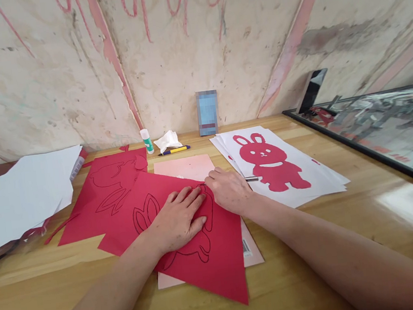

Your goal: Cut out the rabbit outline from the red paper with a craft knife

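A sheet of red paper (223,267) with a rabbit outline in dark lines lies turned at an angle over a pale pink pad (183,165). My left hand (179,215) rests flat on it, fingers spread, covering part of the drawing. Near the sheet's upper edge, my right hand (231,189) is closed around a slim silver craft knife (252,178). Its handle sticks out to the right, and its tip points left at the drawn line, close to my left fingertips. Another red sheet (86,213) with drawn rabbit lines lies to the left, partly underneath.
White sheets (304,159) bearing a red paper rabbit (274,164) lie at right. Behind are a glue stick (147,142), crumpled tissue (168,140), a yellow-blue pen (174,150) and a blurred phone-like screen (208,113) against the wall. White papers (24,190) lie left; a black-framed panel (370,156) stands right.
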Demonstrator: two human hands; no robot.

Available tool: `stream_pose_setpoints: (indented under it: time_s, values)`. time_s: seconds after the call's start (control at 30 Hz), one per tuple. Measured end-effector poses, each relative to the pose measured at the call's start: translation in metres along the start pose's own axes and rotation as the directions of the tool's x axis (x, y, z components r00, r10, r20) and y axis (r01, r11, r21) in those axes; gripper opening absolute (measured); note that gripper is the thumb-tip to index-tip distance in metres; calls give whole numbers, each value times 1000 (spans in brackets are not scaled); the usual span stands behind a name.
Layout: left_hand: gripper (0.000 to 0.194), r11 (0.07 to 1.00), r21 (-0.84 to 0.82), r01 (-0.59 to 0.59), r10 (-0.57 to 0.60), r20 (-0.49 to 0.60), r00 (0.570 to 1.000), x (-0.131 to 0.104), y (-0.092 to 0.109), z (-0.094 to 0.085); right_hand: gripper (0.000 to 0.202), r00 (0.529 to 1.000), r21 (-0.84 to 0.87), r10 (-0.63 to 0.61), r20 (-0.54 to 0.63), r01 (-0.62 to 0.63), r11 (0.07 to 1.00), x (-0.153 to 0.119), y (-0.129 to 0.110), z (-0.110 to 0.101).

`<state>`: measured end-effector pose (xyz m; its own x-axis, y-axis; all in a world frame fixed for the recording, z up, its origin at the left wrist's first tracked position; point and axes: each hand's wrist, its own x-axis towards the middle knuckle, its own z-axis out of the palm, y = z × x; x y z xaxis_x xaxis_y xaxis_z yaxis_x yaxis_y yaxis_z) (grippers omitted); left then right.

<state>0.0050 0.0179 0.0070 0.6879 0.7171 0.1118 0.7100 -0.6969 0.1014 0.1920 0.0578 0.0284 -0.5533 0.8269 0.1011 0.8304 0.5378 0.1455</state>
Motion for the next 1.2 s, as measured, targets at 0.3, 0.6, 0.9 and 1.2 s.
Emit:
stream_pose_setpoints:
  time_s: [0.3, 0.6, 0.9, 1.2]
  values:
    - [53, 1000, 10, -3, 3, 3, 1000, 0, 1, -1, 28, 1000, -1, 4, -10, -4, 1000, 0, -1, 1]
    - [53, 1000, 1, -4, 4, -4, 1000, 0, 0, 1, 29, 1000, 12, 25, -8, -25, 1000, -1, -3, -1]
    - [53, 1000, 1, -2, 2, 11, 1000, 0, 0, 0, 27, 999, 9, 33, -12, -33, 999, -1, -1, -2]
    - [53, 1000, 7, 0, 0, 4, 1000, 0, 0, 1, 27, 1000, -2, 23, -17, -23, 1000, 0, -3, 1]
